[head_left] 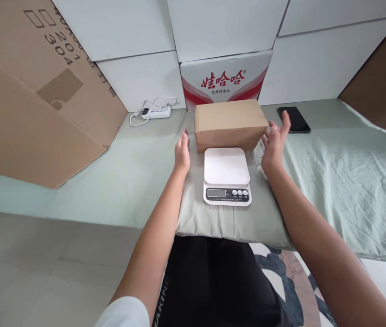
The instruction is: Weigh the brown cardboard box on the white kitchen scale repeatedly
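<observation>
Cardboard box (230, 122), small and brown, sits near the back edge of the cloth-covered bench (131, 181), between the person's two hands. Just in front of it, toward the front edge, lies a white digital kitchen scale (227, 168), its display and three round buttons on the side facing the person (whether box and scale touch, I cannot tell). The left hand (182, 150) is upright and unclenched, grasping nothing, a little apart from the box's left end. The right hand (274, 141) is also free of any load, fingers spread, close by the box's right end; contact there is unclear. Behind that hand, near the back edge, a black smartphone (295, 120) lies flat. Left of the box, along the same edge, rests a white power strip (156, 112) with its cable, and a red-lettered carton (225, 77) stands behind the box.
</observation>
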### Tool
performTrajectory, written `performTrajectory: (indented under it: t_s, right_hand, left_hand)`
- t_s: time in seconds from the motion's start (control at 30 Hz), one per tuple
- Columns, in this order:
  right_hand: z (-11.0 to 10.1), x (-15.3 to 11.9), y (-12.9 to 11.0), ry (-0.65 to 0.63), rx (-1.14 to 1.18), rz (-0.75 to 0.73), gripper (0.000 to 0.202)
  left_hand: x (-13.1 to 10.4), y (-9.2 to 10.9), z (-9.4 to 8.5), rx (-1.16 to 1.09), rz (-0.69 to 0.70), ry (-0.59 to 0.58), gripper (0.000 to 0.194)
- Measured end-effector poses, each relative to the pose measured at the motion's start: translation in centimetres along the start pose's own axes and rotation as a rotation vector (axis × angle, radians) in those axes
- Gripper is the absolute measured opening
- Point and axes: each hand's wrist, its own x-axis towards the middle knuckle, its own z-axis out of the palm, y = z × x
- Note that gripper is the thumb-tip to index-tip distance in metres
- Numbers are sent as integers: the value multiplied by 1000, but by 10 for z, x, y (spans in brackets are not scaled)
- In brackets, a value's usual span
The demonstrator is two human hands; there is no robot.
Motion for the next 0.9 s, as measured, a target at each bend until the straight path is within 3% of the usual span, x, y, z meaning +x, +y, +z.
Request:
performTrajectory:
  t_s: [0.1,0.2,0.43,0.7,0.9]
  right_hand:
    - [-10,4,0,231,74,170,65]
    - [-12,4,-1,296,80,231,51]
    - [-3,-3,-13,260,99,237,37]
    - [0,-4,-21,206,132,258,42]
    - [2,-4,-20,178,161,258,38]
  left_hand:
    - [8,0,-7,-30,-15,63,106]
    - [9,2,-7,-45,-38,63,100]
    - [3,5,-2,-62,-57,48,98]
    - [3,3,-3,-25,-39,12,103]
    - [1,2,1,-41,-72,-40,96]
